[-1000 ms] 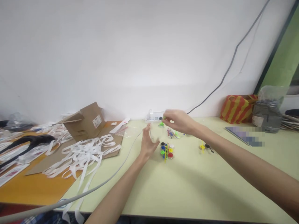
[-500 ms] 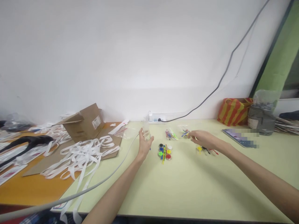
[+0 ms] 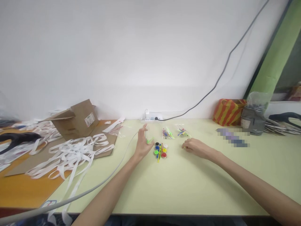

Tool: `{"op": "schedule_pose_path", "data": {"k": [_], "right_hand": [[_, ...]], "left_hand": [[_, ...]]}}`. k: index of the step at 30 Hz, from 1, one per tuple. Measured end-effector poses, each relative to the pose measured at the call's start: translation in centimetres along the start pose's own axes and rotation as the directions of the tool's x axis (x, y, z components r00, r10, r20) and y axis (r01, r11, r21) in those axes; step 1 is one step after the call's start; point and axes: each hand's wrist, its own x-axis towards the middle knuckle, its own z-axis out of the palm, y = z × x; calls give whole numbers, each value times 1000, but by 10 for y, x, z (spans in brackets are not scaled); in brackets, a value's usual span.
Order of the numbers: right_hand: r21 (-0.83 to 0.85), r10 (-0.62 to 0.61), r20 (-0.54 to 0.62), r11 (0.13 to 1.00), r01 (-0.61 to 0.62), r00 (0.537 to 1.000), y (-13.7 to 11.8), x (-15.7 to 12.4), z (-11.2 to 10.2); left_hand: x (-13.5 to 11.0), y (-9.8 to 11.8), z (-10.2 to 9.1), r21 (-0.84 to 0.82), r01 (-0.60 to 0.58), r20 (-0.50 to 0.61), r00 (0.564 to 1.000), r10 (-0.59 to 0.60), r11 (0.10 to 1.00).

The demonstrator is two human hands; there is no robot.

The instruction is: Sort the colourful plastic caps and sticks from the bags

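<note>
The left hand (image 3: 142,146) stands raised above the pale green laminate desk (image 3: 199,188), its fingers spread and pointing up. A small, bright green plastic piece (image 3: 149,141) sits just beside the fingertips; I cannot tell whether the hand is gripping it. The right hand (image 3: 196,148) lies low and relaxed, its fingers loosely curled around nothing visible.

Between the hands is a set of paint pots (image 3: 160,150), small and round with glossy black, blue, green, yellow, red and white lids, and thin yellow and blue sticks lying across them. Two clear plastic bags (image 3: 175,132) of coloured plastic pieces lie just behind the pots, near the right hand.

Open desk stretches in front of the hands to the straight front edge, and to the right. On the left, a grey cable (image 3: 70,197) crosses the desk corner near a tangle of white ribbon (image 3: 70,157) on flattened cardboard (image 3: 105,147). A white power strip (image 3: 151,117) sits against the wall (image 3: 141,56) behind the bags.
</note>
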Motion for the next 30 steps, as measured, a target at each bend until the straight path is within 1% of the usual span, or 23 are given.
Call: {"op": "schedule_pose_path", "data": {"k": [1,3,6,7,9,11,12,14,16,17,18,19,20,21,22,23,24,25,27,28,29,30], "right_hand": [[5,15,-2,1000,-15,1000,-1,1,3],[-7,65,-41,998,-65,997,-1,0,5],[-22,196,-147,979,-201,970,2,-7,5],[-17,238,-155,970,-243,959,3,-10,4],[-2,299,-118,954,-301,947,3,-14,4],[26,307,-68,952,-306,949,-2,-14,6],[51,297,-66,954,-294,953,-7,-14,6],[134,269,-120,958,-253,956,-19,-10,1],[275,250,-234,944,-183,939,-35,-5,-13],[361,252,-309,923,-132,917,-43,-2,-25],[442,260,-398,895,-65,880,-52,1,-38],[493,278,-497,870,3,822,-61,5,-53],[530,299,-572,845,66,764,-70,10,-68],[553,322,-640,823,127,698,-79,15,-81],[558,323,-679,810,179,659,-88,22,-91],[534,310,-723,817,216,618,-95,29,-98],[504,286,-745,833,228,603,-101,38,-102],[479,255,-743,848,226,619,-105,47,-102],[448,203,-690,873,190,695,-107,66,-94],[442,198,-665,882,166,720,-106,73,-89],[442,213,-656,886,141,724,-102,78,-84],[446,241,-663,888,115,708,-97,80,-79]], "left_hand": [[0,1,0,16,-24,3,1000,24,1000],[0,4,0,21,-29,-5,1000,29,999],[1,5,-1,23,-31,-10,999,31,999],[1,5,-1,33,-44,-1,999,44,999],[1,5,-2,65,-72,25,997,71,995],[1,5,-2,103,-84,37,996,81,991],[1,5,-2,116,-83,33,996,80,990],[1,6,-2,130,-76,18,997,75,989],[1,6,-2,134,-68,11,998,67,989],[1,5,-2,135,-62,15,998,60,989],[1,5,-1,134,-53,21,998,51,990],[1,4,-1,131,-45,32,999,41,990],[1,4,0,125,-37,41,999,32,992],[0,3,1,115,-29,49,999,23,993],[0,3,2,102,-20,52,999,15,995],[0,2,2,85,-9,50,999,5,996],[-1,2,3,65,3,44,999,-6,998],[-1,2,4,41,17,37,999,-18,999],[-1,3,7,-14,48,26,999,-48,999],[-2,2,8,-47,69,18,998,-68,997],[-2,2,10,-87,96,-6,995,-97,992],[-2,1,11,-134,132,-31,990,-137,982]]}}
